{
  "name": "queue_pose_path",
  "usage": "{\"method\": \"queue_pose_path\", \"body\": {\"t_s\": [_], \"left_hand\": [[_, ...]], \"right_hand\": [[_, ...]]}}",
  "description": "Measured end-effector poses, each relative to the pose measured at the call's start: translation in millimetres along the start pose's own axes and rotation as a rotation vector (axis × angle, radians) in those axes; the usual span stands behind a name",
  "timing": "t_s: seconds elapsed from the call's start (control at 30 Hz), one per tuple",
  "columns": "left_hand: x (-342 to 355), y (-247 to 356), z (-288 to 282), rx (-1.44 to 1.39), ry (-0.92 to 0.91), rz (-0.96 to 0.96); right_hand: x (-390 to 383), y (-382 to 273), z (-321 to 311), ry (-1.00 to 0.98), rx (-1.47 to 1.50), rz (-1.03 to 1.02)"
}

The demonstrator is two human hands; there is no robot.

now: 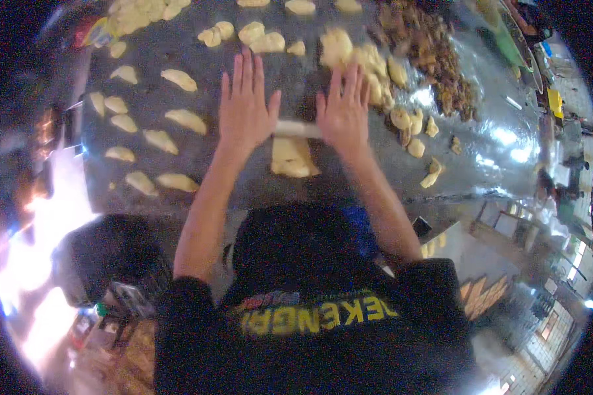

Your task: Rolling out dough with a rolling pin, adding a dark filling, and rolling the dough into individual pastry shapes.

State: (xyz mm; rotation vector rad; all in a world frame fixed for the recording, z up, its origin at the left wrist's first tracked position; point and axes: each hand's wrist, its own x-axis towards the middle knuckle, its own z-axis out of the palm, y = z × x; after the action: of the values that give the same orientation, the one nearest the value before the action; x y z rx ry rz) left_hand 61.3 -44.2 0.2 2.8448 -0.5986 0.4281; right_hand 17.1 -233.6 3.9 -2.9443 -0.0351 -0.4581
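Just beyond the black shirt, on the dark tabletop, lay a flattened piece of dough, its far end meeting a pale rolling pin. Over the pin's two ends, the left hand and the right hand were spread palm down, fingers outstretched. Oblong dough pieces lay scattered to the left. Farther off, past the right hand, were a dough lump and, to its right, a heap of brown chunks.

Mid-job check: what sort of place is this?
Likely a bakery or pastry kitchen: many dough pieces spread over a broad grey worktop, a rolling pin at the far end of a flattened dough strip, and a brown heap, perhaps filling.
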Motion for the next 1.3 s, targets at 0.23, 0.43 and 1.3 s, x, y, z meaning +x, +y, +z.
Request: {"method": "queue_pose_path", "body": {"t_s": [0.23,0.43,1.3], "left_hand": [[18.8,-16.6,20.1,0.039,0.110,0.005],[-28.8,-5.9,-4.6,-0.035,0.061,-0.029],[-167.2,5.1,-48.2,-0.151,-0.040,0.200]], "right_hand": [[-6.0,3.6,-42.4,-0.161,0.330,-0.402],[-46.6,7.5,-48.0,-0.500,-0.049,-0.301],[-142.8,-9.9,-47.8,-0.099,0.198,-0.286]]}}
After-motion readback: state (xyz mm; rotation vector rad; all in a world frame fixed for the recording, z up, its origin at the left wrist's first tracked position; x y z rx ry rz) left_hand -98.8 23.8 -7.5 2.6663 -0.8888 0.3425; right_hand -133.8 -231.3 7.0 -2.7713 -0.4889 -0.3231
